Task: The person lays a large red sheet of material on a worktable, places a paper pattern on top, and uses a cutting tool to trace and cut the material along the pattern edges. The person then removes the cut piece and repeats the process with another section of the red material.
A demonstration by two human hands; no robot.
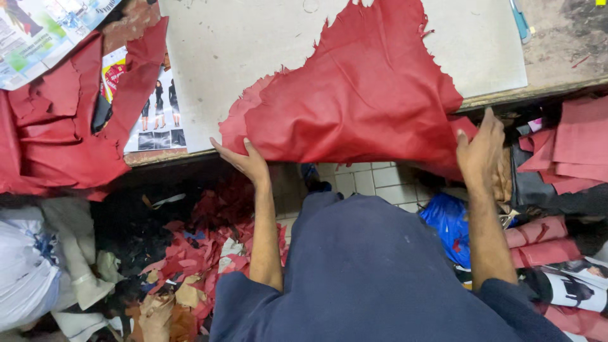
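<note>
The ragged-edged sheet of red leather [354, 95], draped limply over the pale grey surface [215, 57], is pinched at its overhanging edge by left hand [244, 161] and right hand [481, 152], each grip closed on it — soft, light, likely best held at its margins.

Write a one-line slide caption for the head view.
Both hands, left hand and right hand, hold a red leather hide at the grey workbench edge above red scraps.
</note>
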